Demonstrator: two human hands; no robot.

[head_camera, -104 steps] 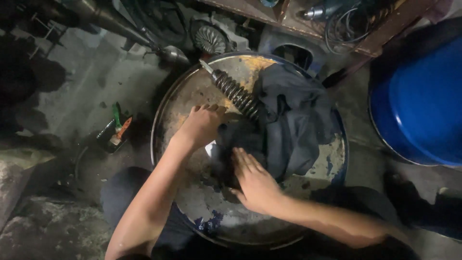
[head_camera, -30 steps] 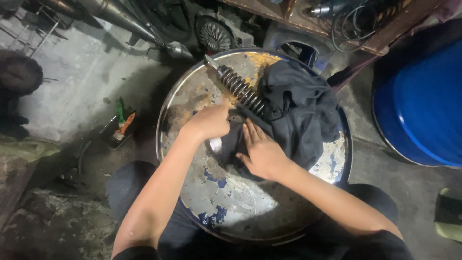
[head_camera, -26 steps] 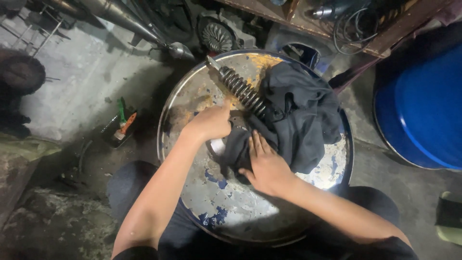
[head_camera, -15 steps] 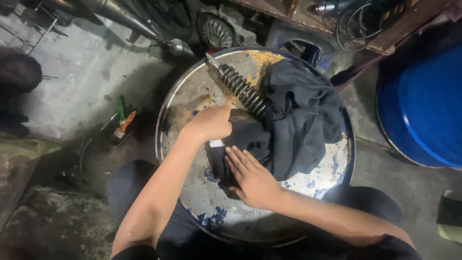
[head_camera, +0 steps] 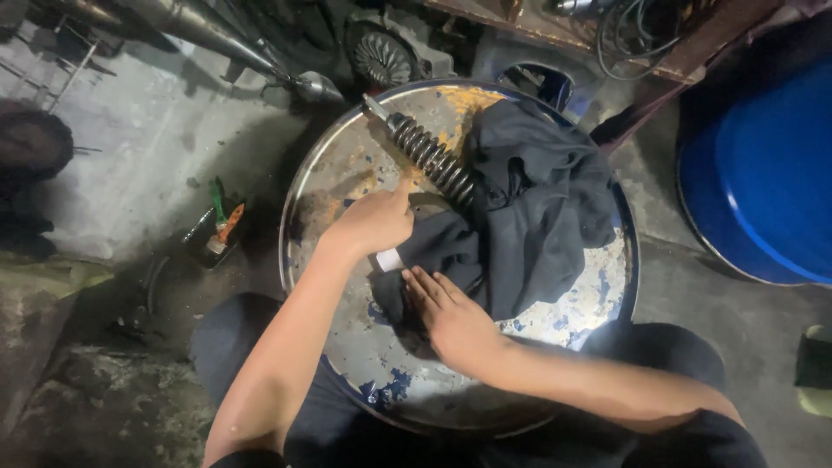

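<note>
A dark cloth (head_camera: 529,217) lies spread over the worn, rusty top of a round metal drum (head_camera: 347,173). A black coil-spring shock absorber (head_camera: 429,156) lies on the drum, its lower end under the cloth. My left hand (head_camera: 374,222) is closed around a small white object at the cloth's left edge, thumb pointing toward the spring. My right hand (head_camera: 451,314) lies flat, fingers together, pressing on the near corner of the cloth.
A large blue barrel (head_camera: 763,173) stands at the right. On the concrete floor to the left sits a small tray with green and orange tools (head_camera: 218,230). Metal pipes (head_camera: 217,35) and engine parts (head_camera: 381,56) crowd the far side.
My right hand has slid back along the cloth toward me and to the left. My left hand has stayed at the cloth's edge by the spring.
</note>
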